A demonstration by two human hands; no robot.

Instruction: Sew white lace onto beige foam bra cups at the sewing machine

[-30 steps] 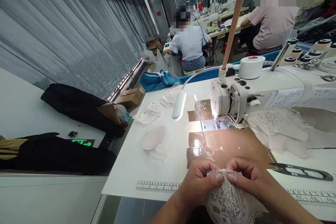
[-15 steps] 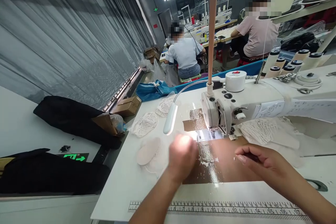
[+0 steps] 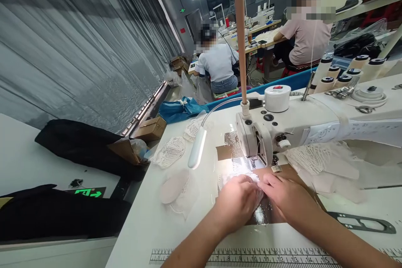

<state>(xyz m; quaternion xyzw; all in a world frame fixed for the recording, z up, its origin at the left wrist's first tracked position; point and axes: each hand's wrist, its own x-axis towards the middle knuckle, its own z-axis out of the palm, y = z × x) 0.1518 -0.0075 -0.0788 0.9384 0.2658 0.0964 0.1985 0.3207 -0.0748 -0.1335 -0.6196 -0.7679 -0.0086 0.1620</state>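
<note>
A white lace piece [image 3: 226,176] lies at the needle area of the sewing machine [image 3: 251,136], lit by a small lamp. My left hand [image 3: 240,199] is closed on the lace piece, its fingers bent over the near edge. Just to the right, my right hand [image 3: 279,192] pinches the same piece, its fingertips touching those of my left hand. Beneath both hands is the brown covering [image 3: 284,171] on the table. Part of the lace is hidden under my fingers.
Lace pieces [image 3: 171,150] and a beige oval pad [image 3: 173,188] lie on the left. More lace [image 3: 314,159] sits right of the needle. Thread snips [image 3: 366,222] rest at the right, a printed ruler [image 3: 232,257] along the front. Two people [image 3: 218,63] sit beyond.
My left hand has moved right and now holds lace at the needle. My right hand has come left to meet it. The snips are now more exposed, and the view has shifted slightly.
</note>
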